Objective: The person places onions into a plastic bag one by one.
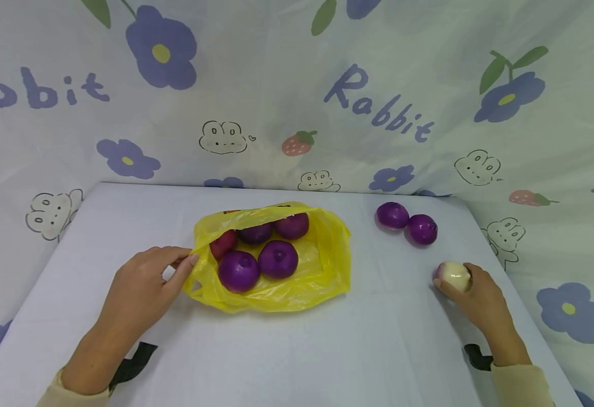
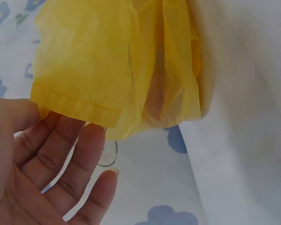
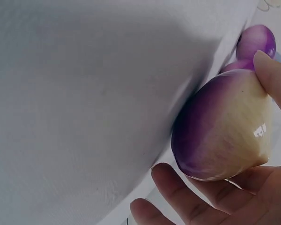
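Note:
My left hand pinches the left edge of a yellow plastic bag between thumb and fingers. In the left wrist view the bag's hemmed edge lies at those fingertips. The bag lies with its mouth gaping, and several purple onions sit inside; one at the left looks redder. At the right of the table, my right hand grips a shiny onion, pale on one side. Its purple side faces the white tabletop in the right wrist view.
Two more purple onions rest side by side at the back right of the white table. Behind and around the table hangs a curtain printed with flowers, rabbits and strawberries. A dark strap shows at each wrist.

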Motion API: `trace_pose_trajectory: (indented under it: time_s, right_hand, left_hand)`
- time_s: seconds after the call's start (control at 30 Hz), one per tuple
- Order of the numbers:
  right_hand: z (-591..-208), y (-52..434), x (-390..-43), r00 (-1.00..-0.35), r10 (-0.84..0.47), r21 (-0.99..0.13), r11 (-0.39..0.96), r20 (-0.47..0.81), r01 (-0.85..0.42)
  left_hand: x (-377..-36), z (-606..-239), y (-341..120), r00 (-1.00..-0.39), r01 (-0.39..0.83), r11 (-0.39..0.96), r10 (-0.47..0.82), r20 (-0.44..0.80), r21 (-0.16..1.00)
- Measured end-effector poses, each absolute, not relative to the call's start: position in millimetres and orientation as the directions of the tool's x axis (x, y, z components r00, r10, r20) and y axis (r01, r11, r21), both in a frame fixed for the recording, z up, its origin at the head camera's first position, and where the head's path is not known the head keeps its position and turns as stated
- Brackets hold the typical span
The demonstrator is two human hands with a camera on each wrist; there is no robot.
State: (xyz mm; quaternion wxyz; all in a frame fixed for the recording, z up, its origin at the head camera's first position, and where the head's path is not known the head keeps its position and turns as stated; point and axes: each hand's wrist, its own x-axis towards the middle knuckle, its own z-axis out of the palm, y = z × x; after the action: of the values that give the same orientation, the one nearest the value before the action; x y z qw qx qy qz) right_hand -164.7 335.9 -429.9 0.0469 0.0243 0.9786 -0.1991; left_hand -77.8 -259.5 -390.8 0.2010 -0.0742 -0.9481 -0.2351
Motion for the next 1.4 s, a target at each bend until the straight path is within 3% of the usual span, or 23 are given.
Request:
trace_pose_trajectory:
  time_s: [1.4]
  right_hand:
    - [-428.7,320.0,-156.3,-0.998,0.043,-0.404,0.913,-0.056,0.062]
  left_hand:
    - [-76.2,-390.5,-261.2,-0.909,0.235,0.87,0.038,0.414,0.435]
